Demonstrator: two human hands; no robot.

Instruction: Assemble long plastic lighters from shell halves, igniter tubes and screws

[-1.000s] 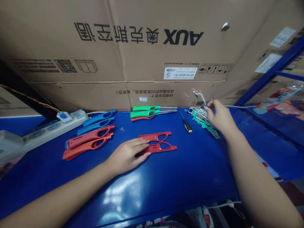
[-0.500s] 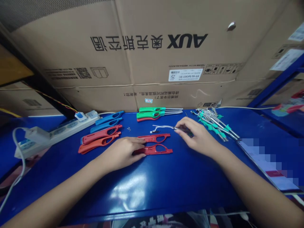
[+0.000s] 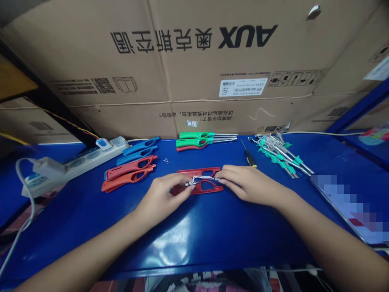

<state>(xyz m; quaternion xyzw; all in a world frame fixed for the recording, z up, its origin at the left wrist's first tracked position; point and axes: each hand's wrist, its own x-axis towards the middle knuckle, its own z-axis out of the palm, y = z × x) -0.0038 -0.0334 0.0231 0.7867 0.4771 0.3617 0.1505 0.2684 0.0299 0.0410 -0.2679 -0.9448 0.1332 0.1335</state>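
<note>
Two red lighter shell halves [image 3: 219,188] lie side by side at the middle of the blue table, partly under my fingers. Over them a wired lighter insert [image 3: 203,177] with thin white wires is held in both hands. My left hand [image 3: 165,190] pinches its left end, where a small pale and dark piece shows at the fingertips. At the right end of the wires, the fingers of my right hand [image 3: 246,182] are closed on the insert; the part under that hand is hidden.
Behind are green and red lighters with metal tubes [image 3: 194,142] and a screwdriver [image 3: 250,158]. To the right lie a pile of metal tubes with green tabs [image 3: 281,154] and a tablet-like screen [image 3: 343,211]. Blue [image 3: 138,150] and red-orange shells [image 3: 129,176], small screws [image 3: 166,161] and a power strip [image 3: 75,164] are left.
My right hand has brought the insert down and left over the red shells. My left hand has lifted from the shells and now grips the insert's left end. The screwdriver has come into sight.
</note>
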